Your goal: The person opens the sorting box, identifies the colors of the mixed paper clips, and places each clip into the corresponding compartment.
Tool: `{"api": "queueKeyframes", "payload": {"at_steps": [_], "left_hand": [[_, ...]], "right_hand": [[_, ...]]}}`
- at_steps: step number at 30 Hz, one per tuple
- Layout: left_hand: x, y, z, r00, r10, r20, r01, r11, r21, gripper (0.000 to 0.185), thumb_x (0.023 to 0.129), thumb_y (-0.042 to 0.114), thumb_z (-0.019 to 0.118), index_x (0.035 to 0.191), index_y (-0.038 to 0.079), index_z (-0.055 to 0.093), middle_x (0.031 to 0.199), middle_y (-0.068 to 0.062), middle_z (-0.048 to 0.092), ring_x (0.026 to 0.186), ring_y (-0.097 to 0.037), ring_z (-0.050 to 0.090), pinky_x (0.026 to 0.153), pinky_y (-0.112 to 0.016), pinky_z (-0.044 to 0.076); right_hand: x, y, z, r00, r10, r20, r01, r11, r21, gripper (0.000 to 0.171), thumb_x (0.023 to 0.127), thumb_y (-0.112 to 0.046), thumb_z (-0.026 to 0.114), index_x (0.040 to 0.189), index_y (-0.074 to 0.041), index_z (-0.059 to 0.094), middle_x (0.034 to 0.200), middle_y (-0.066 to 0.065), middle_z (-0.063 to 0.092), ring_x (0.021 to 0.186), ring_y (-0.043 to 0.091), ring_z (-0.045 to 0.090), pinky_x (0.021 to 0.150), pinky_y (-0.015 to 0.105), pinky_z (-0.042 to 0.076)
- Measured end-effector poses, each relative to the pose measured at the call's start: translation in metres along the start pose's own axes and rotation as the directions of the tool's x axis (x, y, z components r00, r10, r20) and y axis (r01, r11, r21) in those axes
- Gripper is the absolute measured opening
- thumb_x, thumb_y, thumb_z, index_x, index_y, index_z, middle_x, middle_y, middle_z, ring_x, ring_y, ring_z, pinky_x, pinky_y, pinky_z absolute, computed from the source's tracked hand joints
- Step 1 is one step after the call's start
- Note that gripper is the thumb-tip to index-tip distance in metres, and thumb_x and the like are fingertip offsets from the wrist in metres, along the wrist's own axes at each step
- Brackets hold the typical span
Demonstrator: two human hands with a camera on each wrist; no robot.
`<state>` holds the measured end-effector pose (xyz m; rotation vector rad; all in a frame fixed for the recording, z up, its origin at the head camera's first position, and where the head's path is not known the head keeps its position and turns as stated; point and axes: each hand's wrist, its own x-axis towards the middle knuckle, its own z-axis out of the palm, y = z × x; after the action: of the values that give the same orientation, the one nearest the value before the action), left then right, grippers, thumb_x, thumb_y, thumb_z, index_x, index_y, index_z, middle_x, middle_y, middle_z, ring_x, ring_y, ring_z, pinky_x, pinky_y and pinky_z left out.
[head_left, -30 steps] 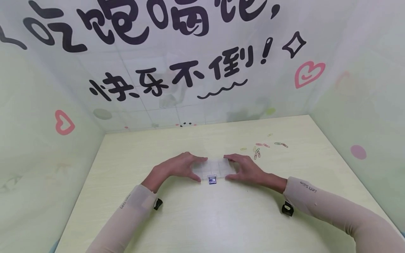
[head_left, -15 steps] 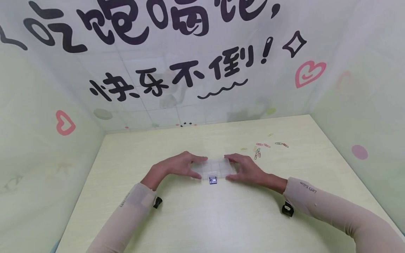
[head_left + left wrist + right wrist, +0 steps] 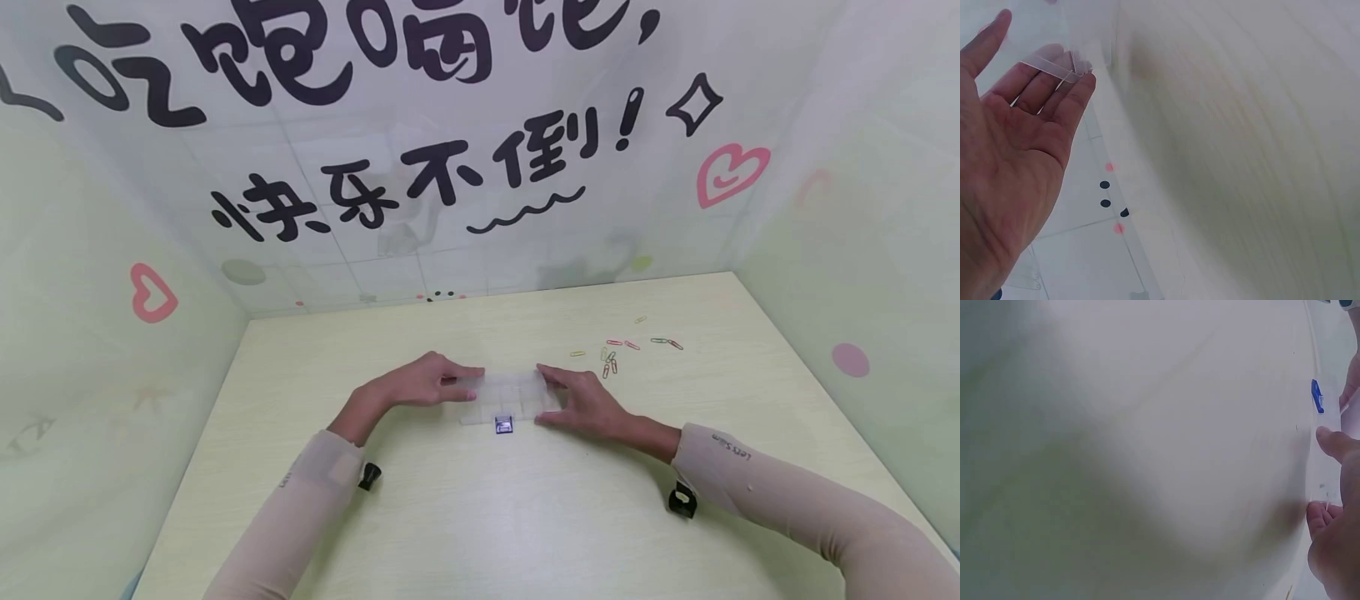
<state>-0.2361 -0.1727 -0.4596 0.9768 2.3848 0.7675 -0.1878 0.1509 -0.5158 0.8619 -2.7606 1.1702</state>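
A clear plastic compartment box (image 3: 510, 400) with a blue latch (image 3: 503, 425) on its near side lies mid-table. My right hand (image 3: 588, 404) holds its right end, thumb at the near edge and fingers at the far edge. The right wrist view shows that thumb (image 3: 1332, 442) close below the latch. At the left end, my left hand (image 3: 427, 382) has its fingers at the far left corner and its thumb over the top. In the left wrist view a clear plastic edge (image 3: 1050, 67) crosses the left fingers (image 3: 1041, 90), with the thumb apart from them.
Several coloured paper clips (image 3: 611, 357) lie scattered on the table (image 3: 480, 517) behind the right hand, with one yellow clip (image 3: 577, 354) nearest the box. A printed wall sheet (image 3: 420, 250) rises along the back edge, and pale sheets flank both sides.
The left hand has shifted slightly back and left. Its thumb has left the box's near edge and moved toward its fingers, uncovering the near left corner. The right hand stays nearly still.
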Motion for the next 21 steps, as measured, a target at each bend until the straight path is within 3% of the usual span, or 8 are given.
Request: {"api": "queueKeyframes", "payload": {"at_steps": [3,7,10,12,15,18,21], "left_hand": [[0.000,-0.003,-0.002,1.000,0.009,-0.022,-0.009,1.000,-0.015,0.047,0.108,0.037,0.063,0.147,0.010,0.064,0.146,-0.009,0.063,0.103,-0.012,0.065,0.093,-0.035,0.050],[-0.001,-0.007,-0.004,0.997,-0.013,-0.072,0.008,0.998,-0.063,0.039,0.110,0.034,0.058,0.136,0.009,0.073,0.137,-0.008,0.071,0.127,-0.017,0.066,0.104,-0.040,0.054],[0.000,-0.010,-0.007,0.994,-0.017,-0.109,0.006,0.995,-0.101,0.035,0.111,0.030,0.058,0.114,0.006,0.082,0.121,-0.007,0.078,0.103,-0.015,0.068,0.093,-0.037,0.053],[0.001,-0.011,-0.009,0.990,-0.003,-0.138,-0.011,0.995,-0.103,0.034,0.111,0.027,0.058,0.104,0.004,0.082,0.105,-0.009,0.077,0.083,-0.013,0.057,0.082,-0.034,0.047],[0.003,-0.014,-0.012,0.984,0.015,-0.176,-0.033,0.994,-0.102,0.032,0.110,0.027,0.060,0.107,0.003,0.082,0.091,-0.014,0.070,0.071,-0.014,0.044,0.074,-0.032,0.043],[0.006,-0.016,-0.015,0.972,0.031,-0.235,-0.052,0.995,-0.085,0.029,0.109,0.024,0.063,0.124,0.006,0.079,0.103,-0.010,0.079,0.075,-0.017,0.056,0.075,-0.032,0.046],[0.010,-0.018,-0.017,0.959,0.054,-0.280,-0.072,0.996,-0.055,0.029,0.108,0.018,0.063,0.130,0.004,0.075,0.123,-0.010,0.078,0.089,-0.025,0.068,0.079,-0.034,0.049]], "right_hand": [[-0.003,-0.004,0.003,1.000,0.020,-0.011,-0.020,1.000,-0.007,0.087,0.076,-0.017,0.097,0.148,0.009,0.055,0.131,0.024,0.071,0.119,0.035,0.072,0.100,0.044,0.059],[-0.007,-0.010,0.007,0.999,0.049,-0.024,-0.049,0.999,0.002,0.085,0.078,-0.016,0.096,0.148,0.009,0.055,0.133,0.023,0.069,0.123,0.037,0.070,0.103,0.044,0.057],[-0.009,-0.012,0.010,0.998,0.058,-0.032,-0.057,0.998,0.008,0.081,0.079,-0.015,0.095,0.146,0.009,0.056,0.135,0.022,0.068,0.124,0.036,0.069,0.105,0.044,0.055],[-0.011,-0.012,0.011,0.998,0.060,-0.035,-0.060,0.998,0.009,0.078,0.080,-0.014,0.094,0.145,0.009,0.058,0.136,0.022,0.067,0.124,0.035,0.069,0.105,0.043,0.055],[-0.013,-0.014,0.013,0.997,0.066,-0.041,-0.065,0.998,0.005,0.076,0.080,-0.015,0.094,0.145,0.007,0.059,0.137,0.022,0.067,0.124,0.034,0.069,0.105,0.042,0.055],[-0.015,-0.017,0.014,0.997,0.061,-0.051,-0.061,0.998,-0.001,0.074,0.081,-0.014,0.093,0.144,0.008,0.060,0.137,0.022,0.066,0.123,0.034,0.070,0.104,0.043,0.056],[-0.015,-0.018,0.014,0.997,0.051,-0.059,-0.051,0.999,0.000,0.073,0.081,-0.013,0.093,0.142,0.009,0.061,0.137,0.023,0.066,0.122,0.035,0.070,0.103,0.044,0.056]]}}
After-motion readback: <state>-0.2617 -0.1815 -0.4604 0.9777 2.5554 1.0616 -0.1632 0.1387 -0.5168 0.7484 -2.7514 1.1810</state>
